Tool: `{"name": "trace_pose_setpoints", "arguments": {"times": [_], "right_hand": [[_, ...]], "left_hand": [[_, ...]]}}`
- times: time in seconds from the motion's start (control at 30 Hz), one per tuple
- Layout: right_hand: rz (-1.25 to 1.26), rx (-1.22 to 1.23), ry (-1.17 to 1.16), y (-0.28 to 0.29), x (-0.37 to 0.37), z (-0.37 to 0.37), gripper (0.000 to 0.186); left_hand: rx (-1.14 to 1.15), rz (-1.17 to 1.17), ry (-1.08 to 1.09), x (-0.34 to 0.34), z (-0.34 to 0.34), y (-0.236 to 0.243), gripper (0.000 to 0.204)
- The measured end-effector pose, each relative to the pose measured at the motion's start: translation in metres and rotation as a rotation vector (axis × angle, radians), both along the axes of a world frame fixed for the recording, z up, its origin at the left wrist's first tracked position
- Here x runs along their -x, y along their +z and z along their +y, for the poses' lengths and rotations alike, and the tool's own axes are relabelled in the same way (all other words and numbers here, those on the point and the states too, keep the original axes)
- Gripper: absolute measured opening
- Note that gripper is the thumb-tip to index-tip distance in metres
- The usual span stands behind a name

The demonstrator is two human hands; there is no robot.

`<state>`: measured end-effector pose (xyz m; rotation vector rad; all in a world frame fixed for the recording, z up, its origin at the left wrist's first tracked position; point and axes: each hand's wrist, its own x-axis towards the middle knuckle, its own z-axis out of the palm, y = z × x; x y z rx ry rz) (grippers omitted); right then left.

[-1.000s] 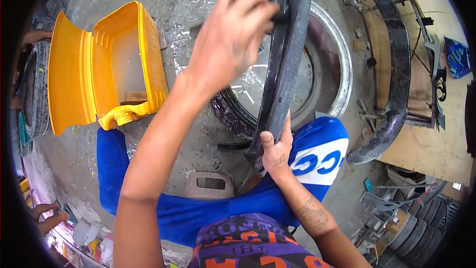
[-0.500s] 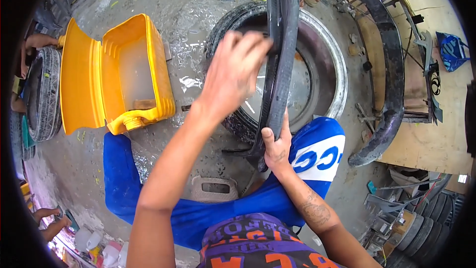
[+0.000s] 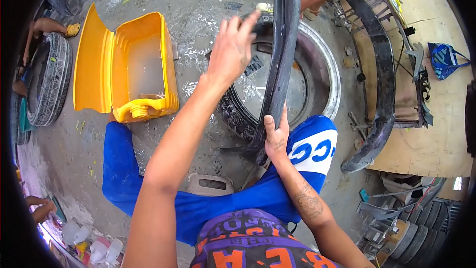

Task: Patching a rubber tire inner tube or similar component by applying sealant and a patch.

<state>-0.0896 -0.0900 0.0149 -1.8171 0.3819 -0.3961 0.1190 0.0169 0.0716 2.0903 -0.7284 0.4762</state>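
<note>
A long black curved strip (image 3: 283, 39), wet-looking and ridged along its length, stands up from between my knees and runs past the top of the view. My right hand (image 3: 277, 136) is closed around its lower part, with the thumb on the left side. Left of the strip, my left hand (image 3: 230, 49) is raised with its fingers stretched out and slightly apart. It is a little blurred, and nothing shows in it. Behind the strip a tyre (image 3: 233, 111) lies flat around a metal rim (image 3: 329, 54). A small dark rectangular patch (image 3: 254, 65) shows just below my left fingers.
A cut-open yellow jug (image 3: 168, 64) holds cloudy water at the left. Another black curved piece (image 3: 386, 69) leans by a wooden board (image 3: 416, 154) at the right. A beige plastic piece (image 3: 210, 184) lies between my legs. Other people's limbs show at the top right and far left.
My left hand has moved up and slightly left, away from the black strip, and its fingers have straightened. My right hand keeps its hold. The view has shifted slightly.
</note>
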Motion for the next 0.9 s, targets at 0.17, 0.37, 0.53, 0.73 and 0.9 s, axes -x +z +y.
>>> {"name": "trace_pose_setpoints", "arguments": {"times": [0.17,0.37,0.53,0.73,0.9], "right_hand": [[0.041,-0.003,0.002,-0.001,0.003,-0.001,0.096],[0.034,0.004,-0.001,-0.002,0.003,0.004,0.093],[0.057,-0.015,-0.042,0.004,0.005,-0.007,0.092],[0.093,0.041,-0.046,-0.008,0.011,0.000,0.109],[0.073,-0.189,-0.048,-0.012,0.020,-0.001,0.117]], "left_hand": [[-0.418,-0.013,-0.060,0.017,0.006,0.000,0.094],[-0.582,-0.058,-0.179,0.063,0.045,-0.013,0.095],[-0.131,0.165,-0.013,0.019,0.096,-0.016,0.063],[-0.677,0.493,0.461,-0.175,0.265,-0.213,0.029],[-0.617,0.421,0.712,-0.194,0.293,-0.345,0.041]]}}
